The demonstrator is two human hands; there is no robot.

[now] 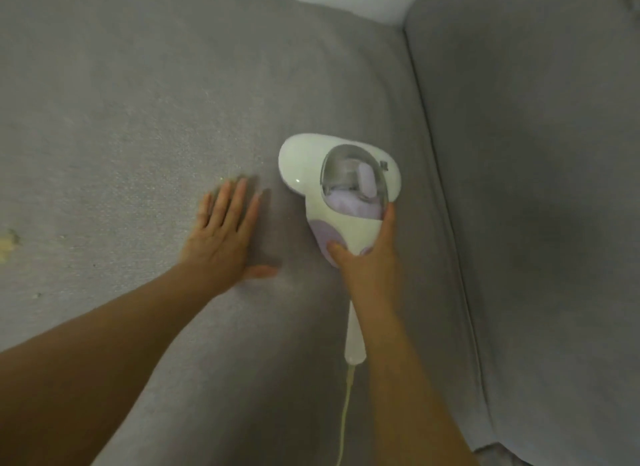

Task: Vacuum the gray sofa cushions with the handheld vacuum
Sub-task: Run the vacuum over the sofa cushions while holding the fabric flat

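1. The seat cushion point(138, 101) fills most of my view. It's gray and fuzzy, with little pale specks scattered across the middle and left. My guess is that part hasn't had a proper pass yet.
2. The other cushion point(536, 153) stands up along the right side, with a seam between the two. I can't tell if it's the back or an arm. It looks untouched, so I'd count it as left to do.
3. The vacuum point(311, 174) sits head-down on the seat cushion near that seam, with the dust cup facing up at me. There's some purple stuff in the cup, but it could be a filter, can't say.
4. My right hand point(367, 261) is wrapped around the vacuum's handle, thumb on the purple patch and fingers curled round the far side.
5. My left hand point(221, 237) lies flat on the seat cushion just beside the vacuum. The fingers are straight and slightly spread, holding nothing.
6. The cord point(346, 413) trails from the handle back toward me.
7. There are yellowish crumbs point(8, 245) at the far left edge, well apart from the vacuum. Overall I'd say I'm early to midway, with plenty of cushion left.
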